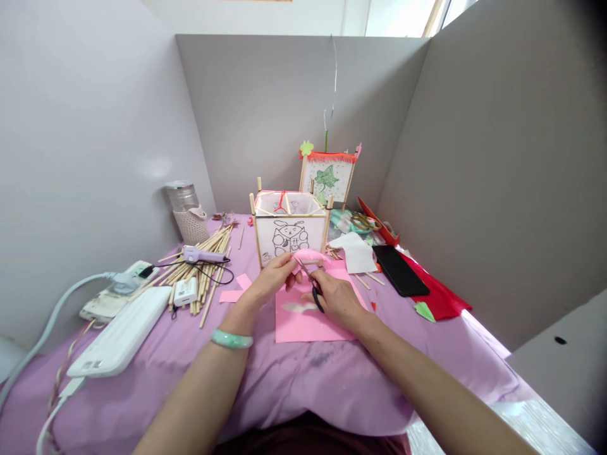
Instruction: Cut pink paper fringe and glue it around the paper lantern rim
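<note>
Between the fingertips of my left hand (277, 277), closed in a pinch, is a strip of pink paper (310, 254). My right hand (336, 298) is closed around the black handles of a pair of scissors (316, 294). Their blades point up and left against the pink paper by my left fingertips. Beneath both hands lies a larger pink paper sheet (294, 328) with a pale patch on it. Just behind the hands stands a lantern frame of wooden sticks (291, 239), its white panel bearing a line drawing of an animal.
A second lantern (331, 180) with a green leaf picture stands farther back. Left are wooden sticks (208, 278), a glue gun (203, 254), a white power bank-like box (121, 332) and a jar (183, 196). Right lie a black phone (401, 270), white paper (355, 251) and red cloth (443, 294).
</note>
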Tool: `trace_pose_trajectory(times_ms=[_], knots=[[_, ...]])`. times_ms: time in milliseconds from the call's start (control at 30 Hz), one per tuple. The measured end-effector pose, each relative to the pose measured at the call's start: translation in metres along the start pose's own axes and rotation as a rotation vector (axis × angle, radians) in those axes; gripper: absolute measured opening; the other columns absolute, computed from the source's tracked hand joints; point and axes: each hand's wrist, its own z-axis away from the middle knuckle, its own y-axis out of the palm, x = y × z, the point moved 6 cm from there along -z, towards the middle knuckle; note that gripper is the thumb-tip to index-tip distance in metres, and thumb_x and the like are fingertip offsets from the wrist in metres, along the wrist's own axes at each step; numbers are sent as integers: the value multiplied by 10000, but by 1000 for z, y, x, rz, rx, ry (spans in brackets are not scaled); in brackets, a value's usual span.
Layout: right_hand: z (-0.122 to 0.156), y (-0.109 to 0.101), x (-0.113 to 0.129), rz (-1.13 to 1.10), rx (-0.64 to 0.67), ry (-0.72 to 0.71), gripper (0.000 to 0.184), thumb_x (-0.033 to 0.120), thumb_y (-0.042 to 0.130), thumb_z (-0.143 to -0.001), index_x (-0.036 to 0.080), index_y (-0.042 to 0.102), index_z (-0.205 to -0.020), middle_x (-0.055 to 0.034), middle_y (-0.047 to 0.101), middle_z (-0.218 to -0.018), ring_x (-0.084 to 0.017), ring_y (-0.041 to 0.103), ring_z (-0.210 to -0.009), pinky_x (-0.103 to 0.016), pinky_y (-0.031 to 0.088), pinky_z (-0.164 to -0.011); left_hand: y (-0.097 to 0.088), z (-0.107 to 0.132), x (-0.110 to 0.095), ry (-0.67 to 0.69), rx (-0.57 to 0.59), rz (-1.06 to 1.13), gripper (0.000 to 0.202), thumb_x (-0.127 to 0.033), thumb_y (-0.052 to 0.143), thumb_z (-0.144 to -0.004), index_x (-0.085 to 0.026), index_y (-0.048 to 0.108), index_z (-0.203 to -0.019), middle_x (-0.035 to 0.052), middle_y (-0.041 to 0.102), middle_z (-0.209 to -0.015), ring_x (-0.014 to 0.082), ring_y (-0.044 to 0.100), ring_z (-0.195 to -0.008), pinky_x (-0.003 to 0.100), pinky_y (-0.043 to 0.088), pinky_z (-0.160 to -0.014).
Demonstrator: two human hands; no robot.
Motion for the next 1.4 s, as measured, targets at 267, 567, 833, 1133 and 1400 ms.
trace_pose_trajectory(times_ms=[267,567,833,1133,1400], knots=[[-1,-2,1,10,-7,46,251,397,578,-840,171,561,-946,-22,666,-791,-160,636,-701,-224,352,-572,0,0,-1,3,12,17,217,-358,461,-862,-156,480,-783,-18,560,-607,58,450,-409,193,331,-414],[0,1,-1,-19,-8,14,286,434,528,-860,177,530,-985,-37,659,-872,-172,628,-757,-239,360,-595,8,3,2,-51,103,-67,195,-331,474,-851,-161,461,-755,-20,559,-588,66,468,-429,201,334,-428],[-2,3,-3,10,12,43,262,411,521,-870,173,547,-976,-37,666,-805,-176,639,-744,-232,365,-591,8,3,1,-39,111,-55,210,-322,466,-853,-172,419,-715,-18,565,-589,63,466,-425,201,335,-429],[-2,0,-3,-2,-11,38,256,398,535,-864,169,547,-978,-36,658,-801,-173,631,-725,-237,355,-585,8,3,1,-33,111,-58,213,-328,459,-862,-171,415,-725,-14,564,-609,65,468,-434,201,341,-430],[0,0,-3,-48,-6,-38,294,442,551,-836,198,513,-995,-24,632,-867,-160,593,-723,-244,352,-591,2,0,-1,8,32,-55,204,-337,447,-870,-152,493,-799,-18,550,-616,59,448,-420,194,326,-413]])
